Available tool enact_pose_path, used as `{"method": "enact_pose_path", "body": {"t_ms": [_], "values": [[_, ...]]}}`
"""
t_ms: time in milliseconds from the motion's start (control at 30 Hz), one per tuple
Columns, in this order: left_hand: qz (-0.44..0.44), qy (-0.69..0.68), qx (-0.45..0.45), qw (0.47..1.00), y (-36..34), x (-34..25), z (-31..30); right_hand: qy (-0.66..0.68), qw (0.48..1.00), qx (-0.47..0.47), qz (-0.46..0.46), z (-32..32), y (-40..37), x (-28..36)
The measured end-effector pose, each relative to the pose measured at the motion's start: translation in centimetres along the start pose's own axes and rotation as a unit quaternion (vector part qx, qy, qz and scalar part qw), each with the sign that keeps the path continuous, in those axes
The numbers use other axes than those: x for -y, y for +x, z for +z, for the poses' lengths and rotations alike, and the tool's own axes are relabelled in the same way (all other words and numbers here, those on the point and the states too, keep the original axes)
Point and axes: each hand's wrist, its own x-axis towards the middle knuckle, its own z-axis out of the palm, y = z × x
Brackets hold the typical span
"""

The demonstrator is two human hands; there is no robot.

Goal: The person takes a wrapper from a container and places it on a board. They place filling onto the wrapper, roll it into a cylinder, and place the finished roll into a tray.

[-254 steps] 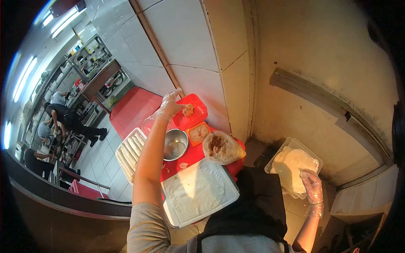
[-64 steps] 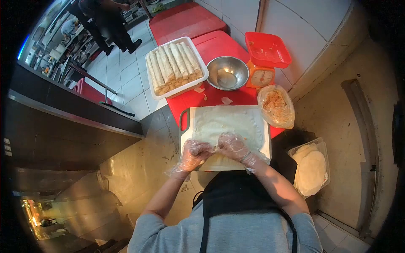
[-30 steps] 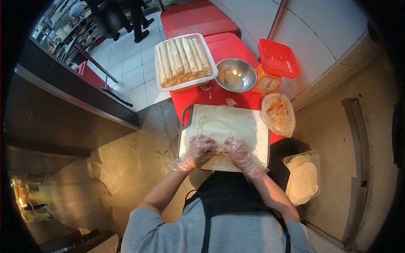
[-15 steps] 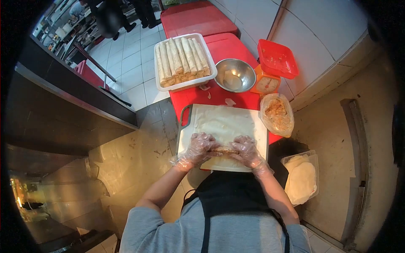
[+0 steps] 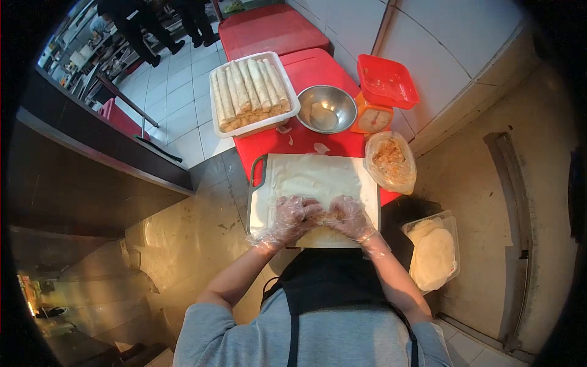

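On a white cutting board (image 5: 260, 205) lies a thin pale wrapper sheet (image 5: 318, 175). Both my hands wear clear plastic gloves and are closed around a partly rolled spring roll (image 5: 324, 220) near the board's front edge. My left hand (image 5: 292, 219) grips its left part and my right hand (image 5: 348, 218) its right part, with little space between them. The fingers hide most of the roll. Just past the board's back right corner is a clear bag-lined container of shredded orange-brown filling (image 5: 391, 160).
A white tub (image 5: 218, 116) stacked with long spring rolls stands at the back left. Beside it are a steel bowl (image 5: 327, 109) and an orange scale (image 5: 372, 117) with a red tray. Round wrappers (image 5: 433, 254) sit in a container at right. Other people's legs (image 5: 143, 30) show far back.
My hands have come closer together on the roll, so less of it shows between them. The whole view has shifted slightly.
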Motion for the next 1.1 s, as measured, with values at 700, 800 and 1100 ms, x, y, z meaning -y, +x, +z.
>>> {"method": "enact_pose_path", "body": {"t_ms": [700, 800, 1100], "values": [[-0.015, 0.122, -0.002, 0.992, 1.7, -2.2, 2.4, -0.132, 0.987, -0.066, -0.063, -2.5, -1.7, -0.7], [-0.018, 0.123, 0.023, 0.992, 2.1, -2.3, 2.9, -0.158, 0.982, -0.041, -0.092, -2.2, -1.9, -2.3], [0.027, 0.104, 0.004, 0.994, 2.7, -2.2, 3.9, 0.056, 0.996, -0.054, -0.041, -3.6, -1.9, -2.1]]}}
